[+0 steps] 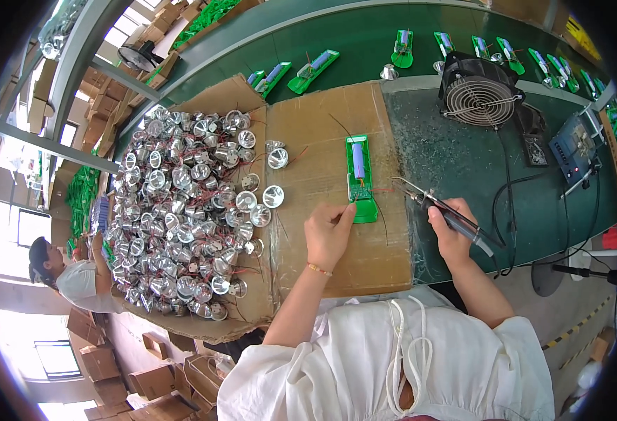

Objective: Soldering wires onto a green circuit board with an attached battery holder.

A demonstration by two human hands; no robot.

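Observation:
A green tray-shaped part [362, 175] with a blue cylindrical cell and a small circuit board lies on a sheet of brown cardboard [322, 126]. My left hand [328, 231] presses its fingertips on the near left corner of that part. My right hand [451, 228] holds a soldering iron [443, 212], whose tip points left toward the board end of the green part, just beside it. Thin red and black wires run from the part.
A big heap of silver reflector cups with wires [182, 210] covers the cardboard at left. A small fan [478, 90] and a blue soldering station [575, 149] stand at right. Several more green parts [312, 71] ride the green conveyor behind. Another person [77, 277] sits at far left.

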